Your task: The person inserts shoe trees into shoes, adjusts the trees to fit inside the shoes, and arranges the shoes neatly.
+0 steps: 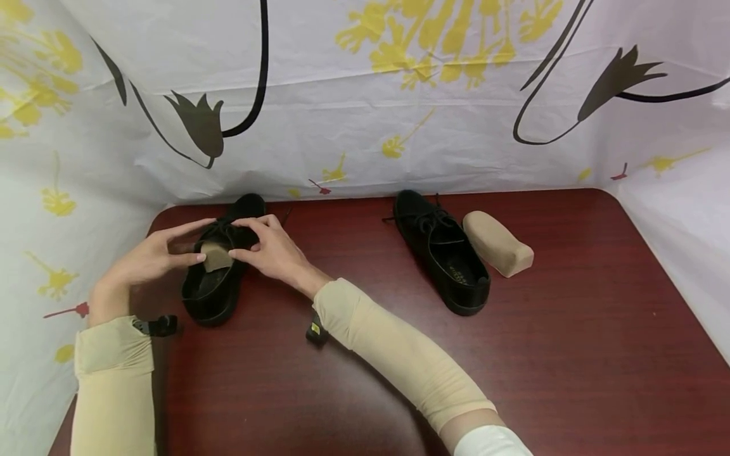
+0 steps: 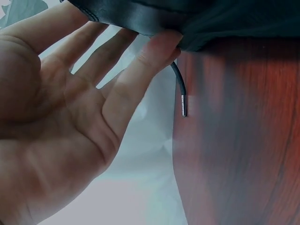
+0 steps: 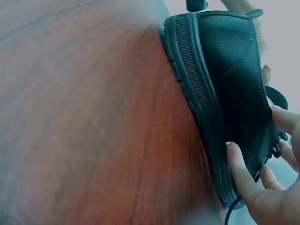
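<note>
On the left of the table stands a black lace-up shoe (image 1: 212, 297), its toe pointing away. A beige shoe filler (image 1: 217, 256) sits in its opening, the front part hidden inside the shoe. My left hand (image 1: 149, 258) grips the shoe's left side, thumb by the filler and fingers up near the laces. From the opposite side, my right hand (image 1: 277, 249) grips the shoe, its thumb at the collar beside the filler. The right wrist view shows fingers (image 3: 241, 171) of that hand against the outer leather, just above the sole.
A second black lace-up shoe (image 1: 441, 253) stands right of centre. Another beige filler (image 1: 496, 244) lies against its right side. The dark red table (image 1: 570, 354) ends at a white patterned cloth (image 1: 319, 120) behind and on both sides.
</note>
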Tool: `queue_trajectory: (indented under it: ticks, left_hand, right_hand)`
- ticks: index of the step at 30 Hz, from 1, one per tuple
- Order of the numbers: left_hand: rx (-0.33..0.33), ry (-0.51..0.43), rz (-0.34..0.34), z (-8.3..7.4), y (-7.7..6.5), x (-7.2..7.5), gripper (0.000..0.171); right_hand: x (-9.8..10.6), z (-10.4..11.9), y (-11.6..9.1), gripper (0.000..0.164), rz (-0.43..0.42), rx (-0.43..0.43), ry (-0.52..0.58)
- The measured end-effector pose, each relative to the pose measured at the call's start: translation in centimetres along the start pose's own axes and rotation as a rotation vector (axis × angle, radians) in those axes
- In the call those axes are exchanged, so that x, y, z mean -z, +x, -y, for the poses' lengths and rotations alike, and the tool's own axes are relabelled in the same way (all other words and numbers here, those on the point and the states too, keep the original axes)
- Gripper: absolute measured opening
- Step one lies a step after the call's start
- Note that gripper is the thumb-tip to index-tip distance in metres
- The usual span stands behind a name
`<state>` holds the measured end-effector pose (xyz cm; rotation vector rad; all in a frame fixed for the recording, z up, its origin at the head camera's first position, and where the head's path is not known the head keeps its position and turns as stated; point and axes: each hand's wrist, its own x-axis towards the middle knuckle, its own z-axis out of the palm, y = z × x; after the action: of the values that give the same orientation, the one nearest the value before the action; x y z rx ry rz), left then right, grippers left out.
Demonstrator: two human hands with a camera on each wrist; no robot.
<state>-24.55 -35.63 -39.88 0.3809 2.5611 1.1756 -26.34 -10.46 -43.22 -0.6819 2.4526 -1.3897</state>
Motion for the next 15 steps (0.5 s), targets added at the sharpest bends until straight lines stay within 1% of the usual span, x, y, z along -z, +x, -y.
queue_trajectory:
  ticks: [3, 8, 12, 15]
  left_hand:
    - [0.005, 0.044, -0.002, -0.21, -0.01, -0.04, 0.068]
    - [0.019, 0.123, -0.023, -0.59, -0.28, -0.07, 0.070]
    - [0.047, 0.111, -0.022, -0.94, -0.46, -0.10, 0.072]
    - [0.045, 0.093, -0.023, -1.05, -0.56, -0.12, 0.073]
  right_hand:
    - [-0.02, -0.05, -0.20, 0.056, -0.013, 0.011, -0.021]
    - [-0.04, -0.03, -0.42, 0.056, -0.029, 0.033, -0.052]
    - [0.01, -0.05, -0.53, 0.055, -0.034, 0.038, -0.047]
    - [0.17, -0.20, -0.65, 0.057, -0.034, 0.047, -0.045]
